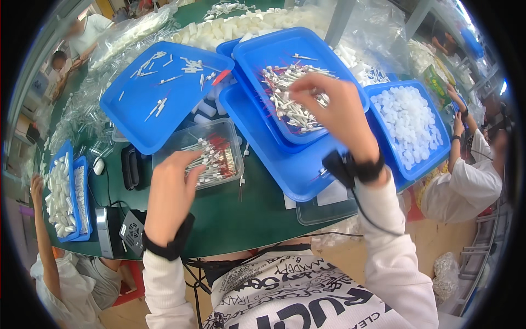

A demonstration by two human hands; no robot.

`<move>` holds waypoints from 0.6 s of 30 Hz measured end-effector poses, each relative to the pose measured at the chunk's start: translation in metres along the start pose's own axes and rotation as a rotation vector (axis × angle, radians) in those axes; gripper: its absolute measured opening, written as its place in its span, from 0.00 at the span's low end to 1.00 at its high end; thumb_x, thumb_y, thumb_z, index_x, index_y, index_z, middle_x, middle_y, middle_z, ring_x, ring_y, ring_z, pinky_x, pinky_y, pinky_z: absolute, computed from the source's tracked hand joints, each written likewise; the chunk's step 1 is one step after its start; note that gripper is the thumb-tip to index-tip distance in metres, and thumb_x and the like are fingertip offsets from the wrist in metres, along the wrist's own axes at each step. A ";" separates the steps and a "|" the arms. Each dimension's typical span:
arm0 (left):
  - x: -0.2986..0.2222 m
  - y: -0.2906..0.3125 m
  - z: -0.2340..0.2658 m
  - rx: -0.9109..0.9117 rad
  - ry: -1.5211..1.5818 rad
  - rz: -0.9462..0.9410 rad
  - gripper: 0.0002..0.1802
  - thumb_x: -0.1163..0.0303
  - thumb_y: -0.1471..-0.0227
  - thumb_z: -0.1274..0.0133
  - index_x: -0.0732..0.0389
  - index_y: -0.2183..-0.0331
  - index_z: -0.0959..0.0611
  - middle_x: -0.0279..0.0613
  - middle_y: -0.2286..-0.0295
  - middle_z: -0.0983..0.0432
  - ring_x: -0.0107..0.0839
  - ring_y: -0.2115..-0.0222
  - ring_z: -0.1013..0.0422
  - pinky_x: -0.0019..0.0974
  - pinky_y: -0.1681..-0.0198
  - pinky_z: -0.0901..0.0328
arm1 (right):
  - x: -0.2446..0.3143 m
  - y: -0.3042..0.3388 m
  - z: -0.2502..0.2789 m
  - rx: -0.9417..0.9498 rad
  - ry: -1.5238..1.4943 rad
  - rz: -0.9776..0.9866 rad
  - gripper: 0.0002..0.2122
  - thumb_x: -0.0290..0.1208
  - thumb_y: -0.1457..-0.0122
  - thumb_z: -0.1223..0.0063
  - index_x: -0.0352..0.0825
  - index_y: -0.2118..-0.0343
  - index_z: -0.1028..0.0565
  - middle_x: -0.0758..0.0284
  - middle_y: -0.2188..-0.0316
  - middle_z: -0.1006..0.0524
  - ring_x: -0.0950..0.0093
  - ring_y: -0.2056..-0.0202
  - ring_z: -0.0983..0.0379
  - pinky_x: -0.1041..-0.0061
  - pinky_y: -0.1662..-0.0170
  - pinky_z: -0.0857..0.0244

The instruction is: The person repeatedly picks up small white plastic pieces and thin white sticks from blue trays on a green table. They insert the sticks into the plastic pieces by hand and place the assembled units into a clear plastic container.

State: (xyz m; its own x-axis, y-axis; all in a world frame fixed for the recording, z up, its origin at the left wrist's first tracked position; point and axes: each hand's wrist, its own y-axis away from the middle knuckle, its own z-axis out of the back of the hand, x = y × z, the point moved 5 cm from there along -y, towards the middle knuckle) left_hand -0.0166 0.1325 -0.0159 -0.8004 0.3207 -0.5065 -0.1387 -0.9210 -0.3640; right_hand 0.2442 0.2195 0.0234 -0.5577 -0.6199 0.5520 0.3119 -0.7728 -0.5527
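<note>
My left hand (172,192) is at the near-left side of a clear plastic box (236,176), its thumb and fingers apart over the contents. Inside lie many slim white plastic pieces with red wires (211,159), some bundled at the right side. Over the upper blue tray (298,41), my right hand (342,109) hangs with bent fingers, thumb and forefinger parted. Below it, a heap of similar white wired pieces (287,107) fills the tray's middle. No piece shows between the fingers of either hand. The heap partly hides behind my right hand.
At the left a blue tray (131,120) holds scattered white pieces. Another blue tray (444,145) of translucent white caps (408,126) stands right. White foam-like cylinders (219,33) pile up at the back. A black case (131,167) and grey device (109,230) sit left. People work on both sides.
</note>
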 end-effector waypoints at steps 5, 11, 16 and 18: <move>0.028 -0.013 -0.029 0.188 -0.141 0.094 0.07 0.74 0.58 0.40 0.61 0.71 0.15 0.46 0.68 0.21 0.46 0.67 0.25 0.43 0.63 0.31 | -0.060 -0.034 -0.013 0.112 0.255 0.100 0.08 0.31 0.50 0.41 0.36 0.67 0.21 0.62 0.70 0.21 0.62 0.62 0.26 0.66 0.56 0.33; 0.032 -0.015 -0.033 0.196 -0.196 0.116 0.03 0.74 0.59 0.40 0.59 0.75 0.16 0.43 0.73 0.23 0.44 0.70 0.26 0.42 0.66 0.32 | -0.047 -0.007 0.058 0.051 0.121 -0.133 0.09 0.30 0.51 0.39 0.33 0.68 0.20 0.60 0.73 0.20 0.67 0.68 0.23 0.72 0.62 0.31; 0.036 -0.013 -0.035 0.240 -0.248 0.138 0.07 0.77 0.60 0.41 0.60 0.72 0.19 0.42 0.75 0.24 0.44 0.71 0.26 0.43 0.67 0.32 | -0.070 0.061 0.068 0.566 0.236 -0.614 0.08 0.26 0.52 0.41 0.31 0.69 0.19 0.60 0.78 0.20 0.70 0.75 0.22 0.75 0.69 0.30; 0.034 -0.015 -0.036 0.228 -0.231 0.107 0.09 0.77 0.60 0.41 0.60 0.70 0.19 0.42 0.75 0.24 0.43 0.71 0.26 0.43 0.68 0.32 | -0.083 0.080 0.057 0.440 0.365 -0.483 0.08 0.27 0.52 0.41 0.31 0.68 0.18 0.55 0.76 0.21 0.63 0.73 0.22 0.69 0.68 0.29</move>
State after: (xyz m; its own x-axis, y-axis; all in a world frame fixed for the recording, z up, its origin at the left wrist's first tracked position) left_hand -0.0205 0.1653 -0.0557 -0.9248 0.1849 -0.3326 -0.1526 -0.9809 -0.1209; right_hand 0.3591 0.2014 -0.0311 -0.9067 -0.1723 0.3849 0.2037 -0.9781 0.0420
